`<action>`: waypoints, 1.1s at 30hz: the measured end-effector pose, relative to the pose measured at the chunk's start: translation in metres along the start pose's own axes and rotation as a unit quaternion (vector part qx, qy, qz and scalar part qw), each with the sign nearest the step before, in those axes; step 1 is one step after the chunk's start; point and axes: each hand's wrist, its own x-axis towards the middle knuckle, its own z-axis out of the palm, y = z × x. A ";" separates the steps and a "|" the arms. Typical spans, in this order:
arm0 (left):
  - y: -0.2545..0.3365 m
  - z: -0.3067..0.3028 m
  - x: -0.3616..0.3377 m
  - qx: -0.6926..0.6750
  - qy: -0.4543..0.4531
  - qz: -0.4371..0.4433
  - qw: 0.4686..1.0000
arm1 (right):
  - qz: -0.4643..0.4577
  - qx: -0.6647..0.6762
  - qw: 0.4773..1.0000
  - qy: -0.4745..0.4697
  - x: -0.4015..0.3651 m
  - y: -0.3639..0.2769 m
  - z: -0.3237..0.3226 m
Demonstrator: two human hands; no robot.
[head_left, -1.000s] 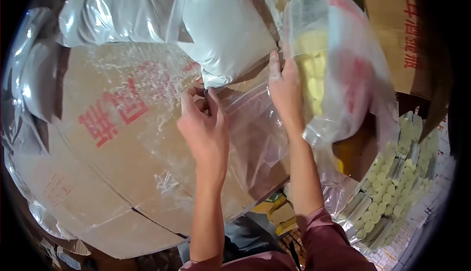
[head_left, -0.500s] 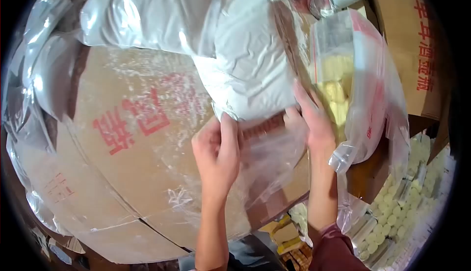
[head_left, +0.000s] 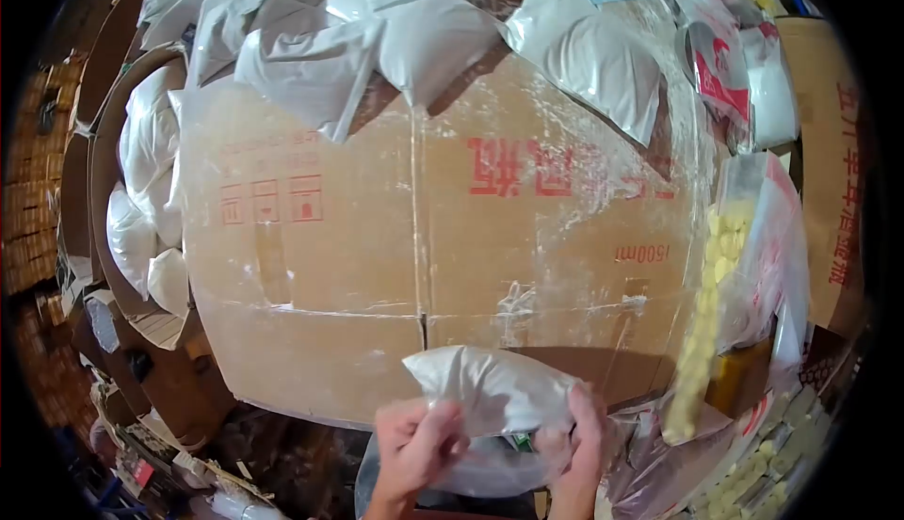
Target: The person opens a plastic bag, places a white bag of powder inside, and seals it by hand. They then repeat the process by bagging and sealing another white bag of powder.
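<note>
A clear plastic bag of white powder (head_left: pixel 499 390) is held up at the near edge of the cardboard surface (head_left: pixel 348 275). My left hand (head_left: pixel 414 445) pinches its left side, fingers curled. At its right side my right hand (head_left: pixel 576 440) grips the bag, its fingers partly blurred. The loose, empty-looking part of the plastic hangs between both hands. More filled white bags (head_left: pixel 433 40) lie along the far side of the cardboard, with another (head_left: pixel 593 64) farther right.
An open box with white bags (head_left: pixel 151 219) stands at the left. On the right are a bag of yellow pieces (head_left: pixel 725 238), a red and white package (head_left: pixel 716 73) and a tall cardboard box (head_left: pixel 824 181). Stacked pale rolls (head_left: pixel 753 482) lie at the lower right.
The view has swung left and widened. The powder bag is now near my body at the cardboard's near edge, away from the far bags, with both hands still on it.
</note>
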 end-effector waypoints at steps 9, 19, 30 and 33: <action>-0.017 -0.113 0.008 0.107 0.022 -0.020 0.994 | -0.012 -0.134 0.986 -0.101 0.018 0.072 0.047; -0.102 -0.185 0.002 0.330 -0.118 -0.103 0.931 | -0.022 -0.376 0.911 -0.171 0.037 0.149 -0.039; -0.136 -0.234 0.001 -0.030 -0.477 -0.012 0.878 | 0.061 -0.245 0.715 -0.652 0.062 0.157 -0.101; -0.155 -0.244 -0.003 -0.159 -0.487 -0.044 0.858 | 0.103 -0.152 0.734 -0.654 0.066 0.164 -0.105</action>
